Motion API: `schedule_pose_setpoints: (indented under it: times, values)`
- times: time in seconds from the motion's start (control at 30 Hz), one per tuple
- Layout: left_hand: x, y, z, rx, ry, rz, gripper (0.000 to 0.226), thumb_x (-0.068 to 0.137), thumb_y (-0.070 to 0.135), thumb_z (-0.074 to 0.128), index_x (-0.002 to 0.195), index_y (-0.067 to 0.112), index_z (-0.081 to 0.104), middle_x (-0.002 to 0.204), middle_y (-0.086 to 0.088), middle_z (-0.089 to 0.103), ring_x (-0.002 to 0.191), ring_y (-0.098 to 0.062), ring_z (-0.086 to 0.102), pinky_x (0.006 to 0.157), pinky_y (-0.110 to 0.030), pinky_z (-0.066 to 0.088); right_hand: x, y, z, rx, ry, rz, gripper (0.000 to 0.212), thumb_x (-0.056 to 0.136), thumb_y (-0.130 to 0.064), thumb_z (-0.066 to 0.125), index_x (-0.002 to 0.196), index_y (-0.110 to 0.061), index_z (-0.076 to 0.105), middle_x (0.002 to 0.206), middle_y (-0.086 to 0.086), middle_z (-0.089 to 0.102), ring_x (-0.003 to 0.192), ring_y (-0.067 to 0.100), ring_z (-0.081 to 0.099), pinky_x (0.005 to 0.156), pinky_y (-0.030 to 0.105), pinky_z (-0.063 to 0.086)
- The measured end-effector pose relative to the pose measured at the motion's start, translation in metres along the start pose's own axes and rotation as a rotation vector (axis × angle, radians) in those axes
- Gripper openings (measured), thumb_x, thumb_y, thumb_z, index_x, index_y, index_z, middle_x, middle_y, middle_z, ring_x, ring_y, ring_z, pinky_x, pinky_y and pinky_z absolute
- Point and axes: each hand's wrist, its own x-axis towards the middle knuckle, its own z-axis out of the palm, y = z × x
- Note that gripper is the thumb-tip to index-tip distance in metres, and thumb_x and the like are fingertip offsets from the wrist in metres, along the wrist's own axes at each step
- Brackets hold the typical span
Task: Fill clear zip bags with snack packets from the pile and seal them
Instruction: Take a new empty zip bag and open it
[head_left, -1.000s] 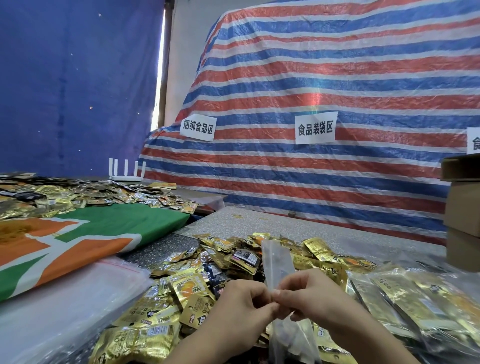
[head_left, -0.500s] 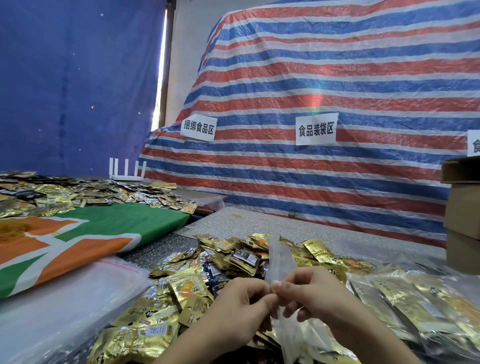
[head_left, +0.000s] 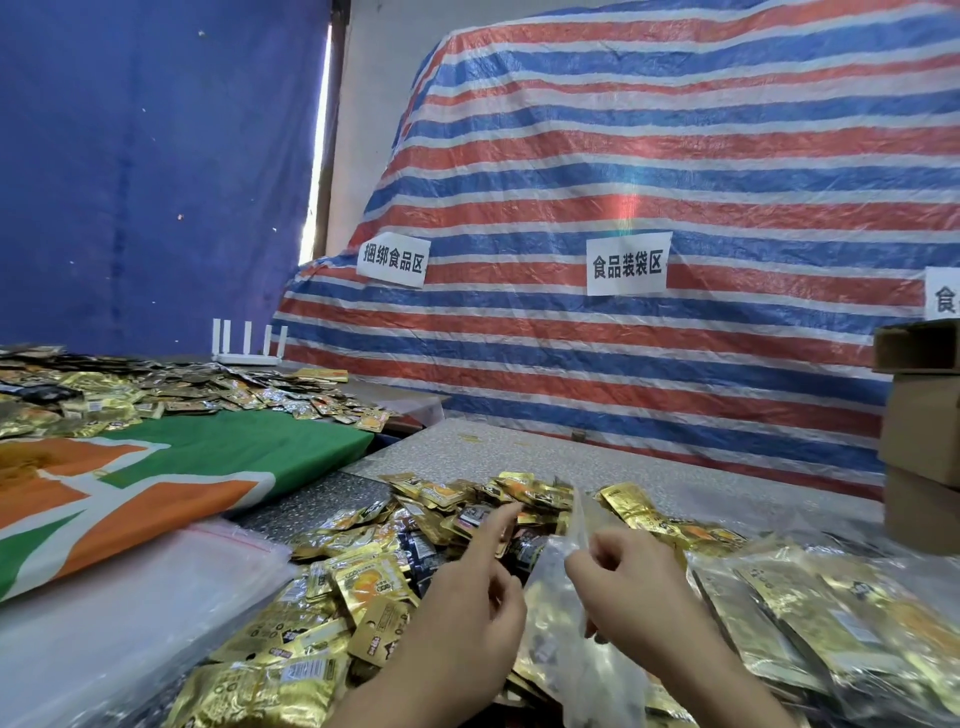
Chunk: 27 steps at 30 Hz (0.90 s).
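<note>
We hold a clear zip bag (head_left: 563, 587) upright over the pile of snack packets (head_left: 415, 561), with its mouth near the top of the pile. Our right hand (head_left: 631, 592) pinches the bag's upper edge between thumb and fingertips, while our left hand (head_left: 467, 608) is off the bag, the index finger stretched toward the packets and holding nothing. Some packets seem to be inside the bag already, but we cannot tell how many. To the right lie filled bags (head_left: 810, 618), so part of the work looks done; many loose packets remain, and a stack of empty bags (head_left: 130, 597) waits at the left. The table (head_left: 519, 447) has bare surface behind the pile, up to the striped tarp (head_left: 623, 156). Cardboard boxes (head_left: 922, 431) close the right edge.
</note>
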Motion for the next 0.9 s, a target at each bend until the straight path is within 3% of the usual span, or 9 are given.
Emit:
schedule_pose_setpoints:
  times: [0.03, 0.13, 0.23, 0.3, 0.43, 0.6, 0.73, 0.8, 0.9]
  values:
    - [-0.001, 0.002, 0.0, 0.037, -0.016, 0.059, 0.046, 0.097, 0.025, 0.048, 0.128, 0.057, 0.04, 0.074, 0.002, 0.064, 0.051, -0.005, 0.047, 0.052, -0.016, 0.034, 0.001, 0.001, -0.001, 0.007, 0.01, 0.004, 0.031, 0.086, -0.015, 0.054, 0.061, -0.015, 0.035, 0.059, 0.007, 0.041, 0.045, 0.016, 0.067, 0.05, 0.031, 0.039]
    - [-0.004, 0.01, 0.0, 0.131, -0.079, 0.165, 0.022, 0.093, 0.048, 0.046, 0.114, 0.045, 0.052, 0.071, 0.02, 0.06, 0.054, -0.002, 0.051, 0.053, -0.015, 0.034, 0.002, 0.001, -0.002, 0.027, 0.026, 0.024, 0.032, 0.086, -0.013, 0.055, 0.059, -0.014, 0.036, 0.055, 0.008, 0.042, 0.043, 0.018, 0.066, 0.048, 0.03, 0.043]
    - [-0.008, 0.012, 0.001, 0.209, -0.128, 0.203, 0.041, 0.085, 0.07, 0.05, 0.096, 0.032, 0.06, 0.072, 0.017, 0.062, 0.066, 0.0, 0.058, 0.061, -0.017, 0.042, 0.004, 0.002, 0.0, 0.047, 0.041, 0.036, 0.035, 0.085, -0.011, 0.055, 0.056, -0.015, 0.035, 0.05, 0.004, 0.039, 0.041, 0.017, 0.064, 0.041, 0.022, 0.039]
    - [-0.008, 0.011, 0.001, 0.293, -0.156, 0.22, 0.054, 0.078, 0.079, 0.05, 0.092, 0.028, 0.06, 0.075, 0.016, 0.063, 0.074, 0.0, 0.059, 0.066, -0.016, 0.042, 0.005, 0.004, 0.001, 0.065, 0.036, 0.042, 0.033, 0.085, -0.011, 0.055, 0.057, -0.014, 0.037, 0.05, 0.007, 0.043, 0.042, 0.019, 0.065, 0.046, 0.026, 0.043]
    - [-0.006, 0.005, 0.003, 0.336, -0.175, 0.206, 0.038, 0.085, 0.063, 0.055, 0.09, 0.026, 0.06, 0.078, 0.016, 0.058, 0.077, 0.001, 0.053, 0.069, -0.016, 0.041, 0.008, 0.009, -0.003, 0.099, 0.057, 0.073, 0.038, 0.087, -0.015, 0.055, 0.054, -0.017, 0.036, 0.05, 0.005, 0.04, 0.045, 0.023, 0.068, 0.055, 0.034, 0.045]
    - [-0.001, -0.003, 0.0, 0.339, -0.082, 0.173, 0.025, 0.096, 0.049, 0.053, 0.084, 0.027, 0.055, 0.078, 0.016, 0.05, 0.075, 0.005, 0.046, 0.065, -0.011, 0.033, 0.011, 0.017, -0.018, -0.042, 0.197, 0.101, 0.042, 0.085, -0.027, 0.058, 0.05, -0.02, 0.036, 0.045, -0.003, 0.043, 0.055, 0.029, 0.067, 0.054, 0.03, 0.037]
    - [0.001, -0.005, -0.002, 0.277, -0.021, 0.215, 0.023, 0.099, 0.045, 0.05, 0.081, 0.03, 0.049, 0.076, 0.014, 0.047, 0.073, 0.0, 0.045, 0.062, -0.014, 0.031, 0.017, 0.019, -0.028, -0.091, 0.254, 0.118, 0.012, 0.087, -0.025, 0.058, 0.082, -0.018, 0.05, 0.081, 0.0, 0.06, 0.071, 0.019, 0.058, 0.063, 0.036, 0.048]
    - [0.002, -0.006, -0.004, 0.26, 0.022, 0.246, 0.029, 0.097, 0.05, 0.046, 0.082, 0.026, 0.051, 0.075, 0.016, 0.046, 0.072, 0.0, 0.045, 0.061, -0.014, 0.032, 0.018, 0.021, -0.032, -0.07, 0.238, 0.147, 0.018, 0.088, -0.021, 0.059, 0.103, -0.021, 0.05, 0.1, -0.001, 0.058, 0.082, 0.016, 0.061, 0.071, 0.04, 0.054]
    - [0.004, -0.009, -0.005, 0.233, 0.082, 0.274, 0.041, 0.094, 0.057, 0.04, 0.081, 0.021, 0.053, 0.074, 0.014, 0.048, 0.073, -0.003, 0.047, 0.062, -0.017, 0.035, 0.019, 0.023, -0.037, -0.012, 0.212, 0.138, 0.024, 0.089, -0.012, 0.058, 0.111, -0.023, 0.061, 0.107, -0.004, 0.063, 0.073, 0.01, 0.064, 0.06, 0.03, 0.051]
